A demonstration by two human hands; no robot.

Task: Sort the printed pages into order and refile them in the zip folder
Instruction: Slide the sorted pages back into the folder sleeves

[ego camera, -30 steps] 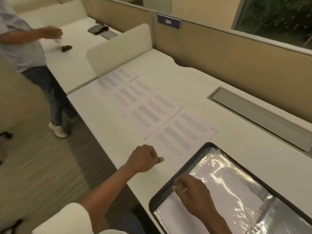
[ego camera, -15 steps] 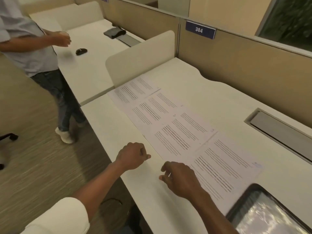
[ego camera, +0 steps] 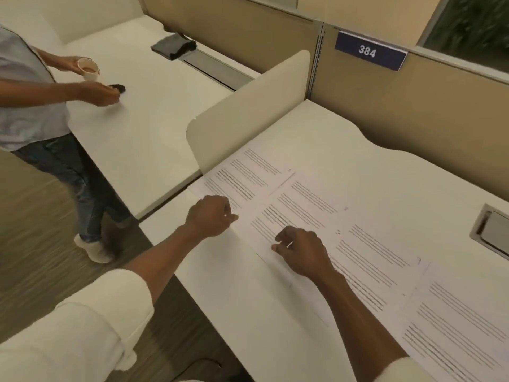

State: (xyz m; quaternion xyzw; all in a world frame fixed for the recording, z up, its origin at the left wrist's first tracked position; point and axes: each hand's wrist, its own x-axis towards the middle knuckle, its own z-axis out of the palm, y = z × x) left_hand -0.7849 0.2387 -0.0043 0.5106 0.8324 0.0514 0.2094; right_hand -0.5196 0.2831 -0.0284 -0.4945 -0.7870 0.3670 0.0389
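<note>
4 printed pages (ego camera: 303,205) are laid along the desk (ego camera: 358,150), the row running far-left to near-right. the left hand (ego camera: 209,220), nearest the farthest page, is curled at its edge; a pinch cannot be told. the right hand (ego camera: 300,252) is loosely curled over the next page, nothing held.

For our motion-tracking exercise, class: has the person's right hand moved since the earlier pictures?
Yes. The right hand has left the zip folder and travelled left along the row of printed pages toward the desk divider.
</note>
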